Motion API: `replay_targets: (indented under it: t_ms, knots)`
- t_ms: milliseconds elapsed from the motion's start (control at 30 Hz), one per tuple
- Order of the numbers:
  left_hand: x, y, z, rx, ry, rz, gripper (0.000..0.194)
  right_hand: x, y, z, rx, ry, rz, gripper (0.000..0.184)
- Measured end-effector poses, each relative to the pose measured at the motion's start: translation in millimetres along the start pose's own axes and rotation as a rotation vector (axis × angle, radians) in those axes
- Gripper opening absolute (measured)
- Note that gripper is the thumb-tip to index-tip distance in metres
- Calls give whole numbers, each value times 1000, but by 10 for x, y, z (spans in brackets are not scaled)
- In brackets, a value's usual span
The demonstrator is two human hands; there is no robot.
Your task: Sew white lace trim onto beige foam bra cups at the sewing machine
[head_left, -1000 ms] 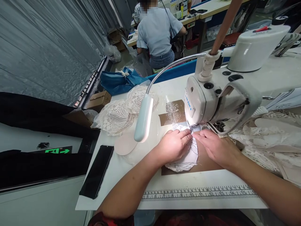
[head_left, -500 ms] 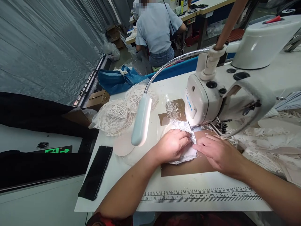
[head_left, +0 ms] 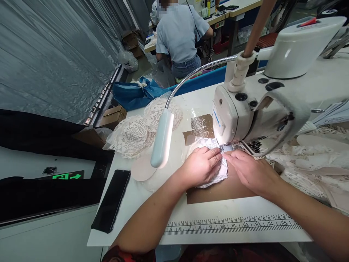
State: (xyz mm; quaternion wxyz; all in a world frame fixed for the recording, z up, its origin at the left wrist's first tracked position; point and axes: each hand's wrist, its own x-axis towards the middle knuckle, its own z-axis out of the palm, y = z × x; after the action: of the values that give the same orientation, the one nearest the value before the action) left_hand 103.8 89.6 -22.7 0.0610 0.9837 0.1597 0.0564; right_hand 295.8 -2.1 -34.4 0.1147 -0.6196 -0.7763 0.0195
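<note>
A white lace piece [head_left: 220,174] lies on the brown plate by the needle area of a sewing machine [head_left: 231,116]. My left hand [head_left: 203,165] rests over it, fingers together and bent, pressing the lace close to the presser foot. The thumb is mostly hidden beneath that hand. At the lace's right edge, the fingertips of my right hand [head_left: 249,169] are pinched together on the fabric, just below the needle area. The needle itself cannot be made out.
A lamp [head_left: 162,138] on a bent metal neck hangs left of the machine. Lace cups [head_left: 132,136] and a black phone [head_left: 111,200] lie to the left. More lace fabric [head_left: 305,163] is heaped at right. A ruler strip [head_left: 231,225] runs along the front. A person [head_left: 178,34] sits beyond.
Both hands have moved slightly up toward the needle area, and the lace has shifted with them. My right fingertips are now higher along its edge. The view has moved a little.
</note>
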Motion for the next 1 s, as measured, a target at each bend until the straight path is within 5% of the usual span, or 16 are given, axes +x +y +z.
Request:
replay_targets:
  t_ms: [333,633,1000]
  knots:
    - [-2,-23,31,-14,35,9,35,-68,83,231,65,91,0,47]
    - [12,-74,55,-44,87,-7,34,-16,79,69,96,-37,16,46]
    - [-20,-75,8,-8,77,-59,39,43,83,88,113,43,39,44]
